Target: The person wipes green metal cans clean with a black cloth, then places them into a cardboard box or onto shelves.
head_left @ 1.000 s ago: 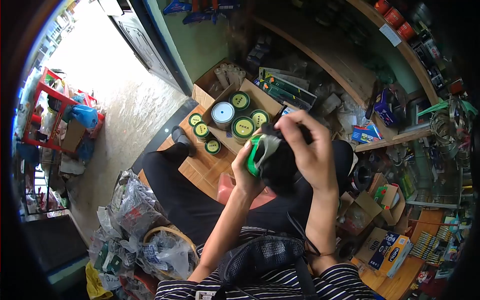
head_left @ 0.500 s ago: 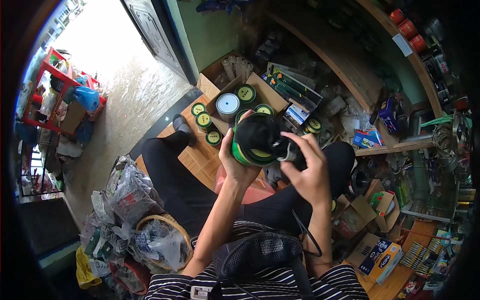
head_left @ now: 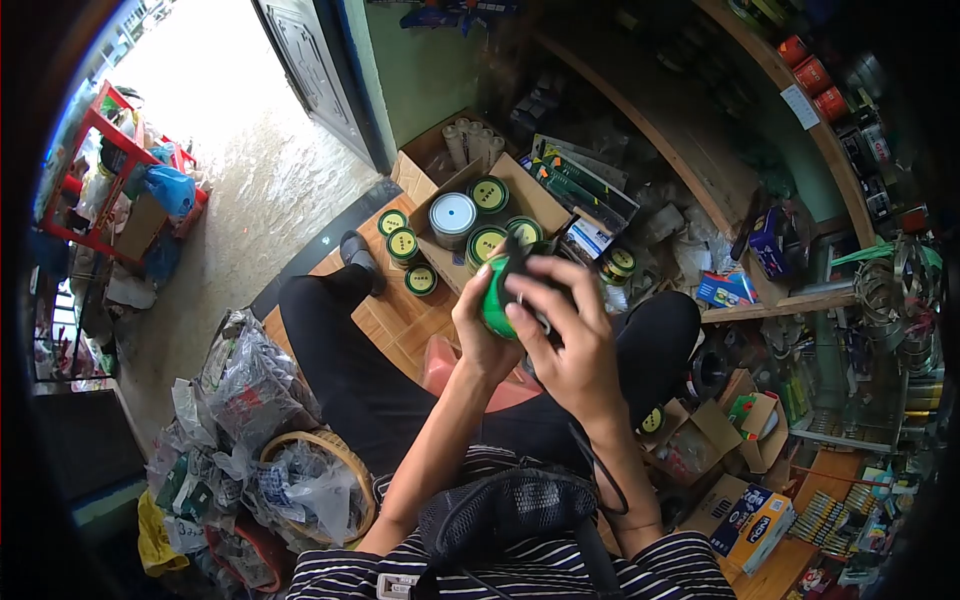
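Seeing a green can (head_left: 497, 306) here, kinda shiny, held up in the left hand (head_left: 482, 325) over the lap, green side showing. Also got a black cloth (head_left: 514, 262), soft and bunched up against the can, partly behind the fingers of the right hand (head_left: 577, 340). Can't tell the can's exact tilt, honestly, or make out the blurry cloth's full shape.

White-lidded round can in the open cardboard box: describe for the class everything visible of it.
The white-lidded round can looks metal, with a blue dot at the centre of its flat lid and a greyish side showing below. It stands upright, lid on, in the open brown cardboard box, close beside round cans with yellow-and-green lids; whether they touch is unclear. Neither the left hand nor the right hand touches it.
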The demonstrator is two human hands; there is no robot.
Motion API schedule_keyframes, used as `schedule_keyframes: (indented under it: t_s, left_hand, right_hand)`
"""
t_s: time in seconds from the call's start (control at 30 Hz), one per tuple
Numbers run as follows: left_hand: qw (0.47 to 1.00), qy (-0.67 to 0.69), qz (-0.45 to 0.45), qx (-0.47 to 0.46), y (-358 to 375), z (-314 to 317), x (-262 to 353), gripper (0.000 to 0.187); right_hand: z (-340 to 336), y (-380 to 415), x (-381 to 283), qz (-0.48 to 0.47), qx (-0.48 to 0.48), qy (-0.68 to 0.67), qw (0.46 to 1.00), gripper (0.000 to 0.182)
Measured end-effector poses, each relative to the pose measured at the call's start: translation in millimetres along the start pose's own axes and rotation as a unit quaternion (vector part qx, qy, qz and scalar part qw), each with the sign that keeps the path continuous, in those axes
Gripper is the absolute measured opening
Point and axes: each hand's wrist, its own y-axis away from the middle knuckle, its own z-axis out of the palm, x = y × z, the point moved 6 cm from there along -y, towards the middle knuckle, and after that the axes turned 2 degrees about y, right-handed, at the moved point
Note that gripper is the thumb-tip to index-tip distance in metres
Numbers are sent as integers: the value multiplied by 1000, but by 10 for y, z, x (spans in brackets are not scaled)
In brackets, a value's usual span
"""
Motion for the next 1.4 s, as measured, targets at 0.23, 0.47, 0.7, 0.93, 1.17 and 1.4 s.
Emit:
schedule_keyframes:
  t_s: [0.23, 0.47, 0.7, 0.93, 1.17, 1.4]
  left_hand:
    - [999, 7, -29, -30, 57, 148, 7, 70]
    - [998, -33, -8, -44, -2, 109, 207, 69]
    - [994, -66, -85, 17, 37, 38, 32, 58]
    - [996, -51, -61, 43, 52, -19, 94, 59]
    - [993, -92, -62, -40, 133, 52, 108, 64]
    - [991, 2, -130, 8, 166, -146, -71, 64]
  right_hand:
    - [-228, -35, 243, 53, 27, -19, 998, 17]
    - [-121, 92, 46, -48, -78, -77, 993, 18]
    - [-80, 0, 246, 73, 64, -35, 995, 13]
    - [-115, 84, 425, 88, 110, -58, 988, 11]
    - [97, 74, -20, -65, 11, -116, 991, 14]
    - [-45, -79, 333, 22, 84, -18, 996, 13]
